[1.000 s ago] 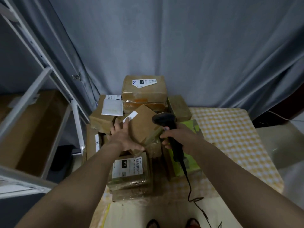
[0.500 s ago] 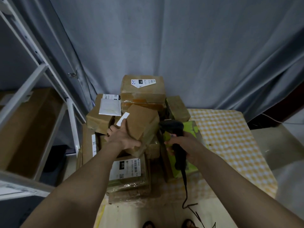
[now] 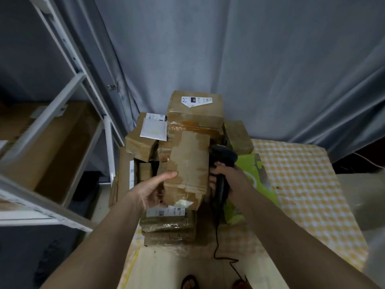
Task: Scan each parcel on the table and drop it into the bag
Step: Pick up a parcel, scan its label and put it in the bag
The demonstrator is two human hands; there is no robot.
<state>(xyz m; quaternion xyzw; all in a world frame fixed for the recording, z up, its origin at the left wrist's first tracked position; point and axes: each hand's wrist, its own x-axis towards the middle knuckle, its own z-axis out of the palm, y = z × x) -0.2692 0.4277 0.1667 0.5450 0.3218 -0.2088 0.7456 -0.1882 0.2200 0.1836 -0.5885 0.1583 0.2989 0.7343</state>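
Note:
My left hand [image 3: 153, 189] grips a small brown cardboard parcel [image 3: 188, 170] by its left side and holds it upright above the pile, its taped plain face toward me. My right hand [image 3: 228, 180] holds a black barcode scanner [image 3: 223, 161] just right of that parcel; its cable [image 3: 217, 236] hangs down to the table edge. Behind and below lie several more taped parcels, among them a big box with a white label [image 3: 195, 109] and a flat one with a label [image 3: 166, 217]. No bag is in view.
A yellow checked tablecloth [image 3: 302, 184] covers the table on the right. A green parcel [image 3: 253, 180] lies under my right wrist. A white metal shelf frame [image 3: 62, 113] holding a large cardboard box stands on the left. Grey curtain hangs behind. Feet show at the bottom.
My left hand has lifted the small parcel off the pile and turned it upright, so its white label no longer shows. The scanner hand has stayed beside it.

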